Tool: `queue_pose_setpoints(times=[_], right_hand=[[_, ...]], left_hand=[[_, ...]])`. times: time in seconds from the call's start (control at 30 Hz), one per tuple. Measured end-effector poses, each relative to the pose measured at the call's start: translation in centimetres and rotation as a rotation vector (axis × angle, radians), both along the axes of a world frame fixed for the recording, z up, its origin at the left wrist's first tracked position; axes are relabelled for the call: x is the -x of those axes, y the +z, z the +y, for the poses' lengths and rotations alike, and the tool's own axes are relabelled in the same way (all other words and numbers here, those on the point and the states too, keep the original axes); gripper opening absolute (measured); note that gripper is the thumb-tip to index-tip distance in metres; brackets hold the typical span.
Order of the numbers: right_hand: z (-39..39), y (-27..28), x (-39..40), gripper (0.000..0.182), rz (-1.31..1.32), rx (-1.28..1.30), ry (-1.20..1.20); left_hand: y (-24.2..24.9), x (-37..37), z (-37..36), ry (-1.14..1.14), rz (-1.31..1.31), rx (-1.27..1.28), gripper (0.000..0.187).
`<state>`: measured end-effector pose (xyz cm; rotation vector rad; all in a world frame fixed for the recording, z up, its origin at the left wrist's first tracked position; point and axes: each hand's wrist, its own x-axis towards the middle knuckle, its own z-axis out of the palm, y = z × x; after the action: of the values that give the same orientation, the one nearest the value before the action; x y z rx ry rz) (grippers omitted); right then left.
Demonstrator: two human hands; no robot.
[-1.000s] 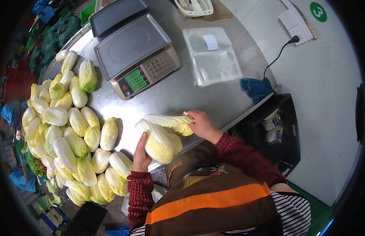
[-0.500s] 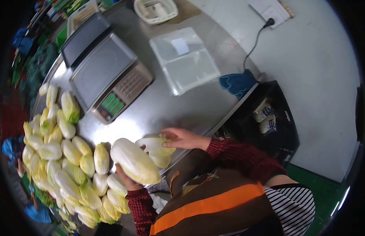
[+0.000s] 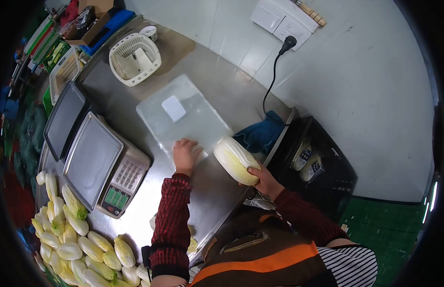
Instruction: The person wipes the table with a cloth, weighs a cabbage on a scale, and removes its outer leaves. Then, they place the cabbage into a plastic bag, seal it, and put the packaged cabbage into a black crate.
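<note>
My right hand [image 3: 267, 182] grips a napa cabbage [image 3: 235, 160] by its lower end, above the table's front edge. The cabbage is pale white and yellow and lies at a slant. Over the near edge of a stack of clear plastic bags [image 3: 184, 122], my left hand [image 3: 186, 154] has its fingers curled, seemingly pinching the bag edge. A small white slip of paper [image 3: 173, 108] lies on the bags. Partly hidden behind my left sleeve are loose cabbage leaves [image 3: 192, 245] on the table.
A digital scale [image 3: 105, 162] stands left of the bags, with a heap of napa cabbages [image 3: 83, 253] in front. A white plastic basket [image 3: 152, 55] sits at the back. At right are a blue cloth [image 3: 260, 136], a black crate [image 3: 327, 179] with packets, and a wall socket with a plug [image 3: 289, 43].
My right hand now holds the cabbage, which has moved right. My left hand has let go of it and moved up to the plastic bags. The loose leaves lie on the table. The view has shifted.
</note>
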<state>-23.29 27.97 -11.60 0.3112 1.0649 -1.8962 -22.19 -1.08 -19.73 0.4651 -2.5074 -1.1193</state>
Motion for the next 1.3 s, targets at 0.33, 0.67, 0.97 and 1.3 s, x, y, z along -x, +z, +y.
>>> queue_pose_setpoints(times=[0.33,0.67,0.97,1.3], right_hand=[[-1.6,-0.2,0.6,0.080,0.116,-0.026,0.028],[-5.2,0.4,-3.1,0.097,0.749,-0.280,0.055],[-4.5,-4.0,-8.3,0.051,0.642,-0.146,0.063],[-5.6,-2.7,-12.3,0.038,-0.148,0.029,0.094]], left_hand=[[2.6,1.2,-1.9,-0.035,-0.111,-0.333,0.011],[14.9,-4.1,5.2,-0.559,0.028,-0.194,0.012],[13.7,-12.6,8.1,-0.326,0.284,0.124,0.043],[3.3,-21.4,11.1,0.377,0.163,-0.959,0.042]])
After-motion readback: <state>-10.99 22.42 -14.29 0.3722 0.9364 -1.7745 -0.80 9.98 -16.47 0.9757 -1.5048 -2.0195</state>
